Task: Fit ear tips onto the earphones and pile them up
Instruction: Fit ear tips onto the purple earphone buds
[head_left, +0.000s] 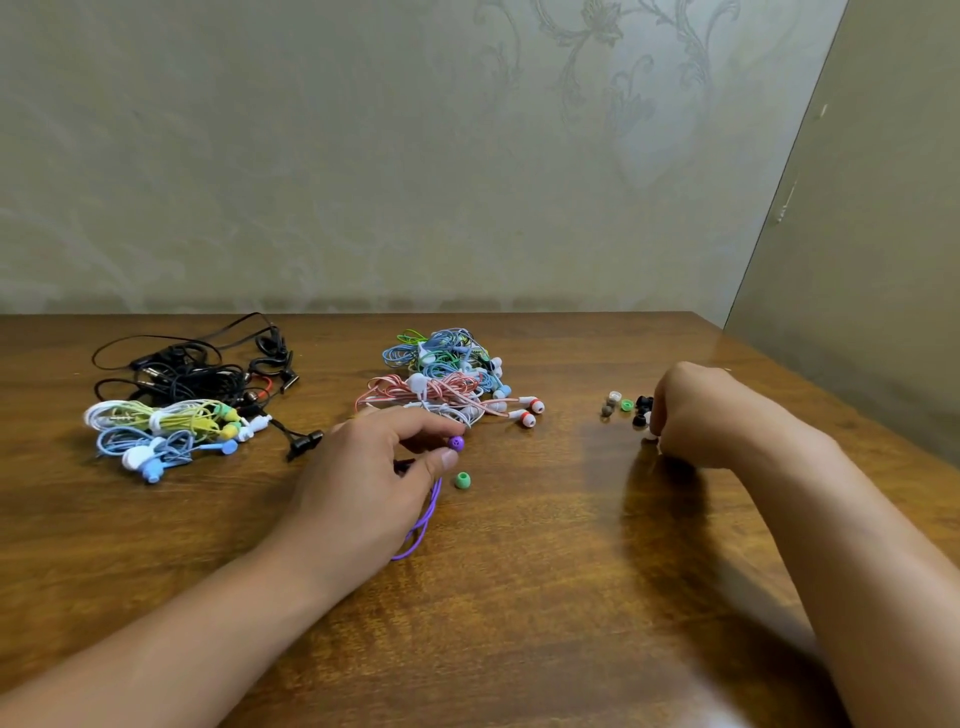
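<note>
the left hand (374, 467) lies low over the table (519, 597), palm down, thumb and forefinger pinching a purple earbud (456, 442); its purple cord (423, 525) trails back under the palm; a green ear tip (462, 480) sits just beside the thumb; the right hand (696, 415) curls knuckles-up, fingertips pinching a white ear tip (649, 422) at the edge of the loose tips (626, 406).

Brown wooden table against a pale patterned wall

The glossy brown wooden table (519, 597), its grain dark-streaked, fills the lower half of the view and reflects light near its far right corner. Behind it stands a pale grey-green wall (311, 156) with a faint embossed floral scroll pattern. A plain beige panel (883, 260) leans in at the right, beside the table's edge.
</note>
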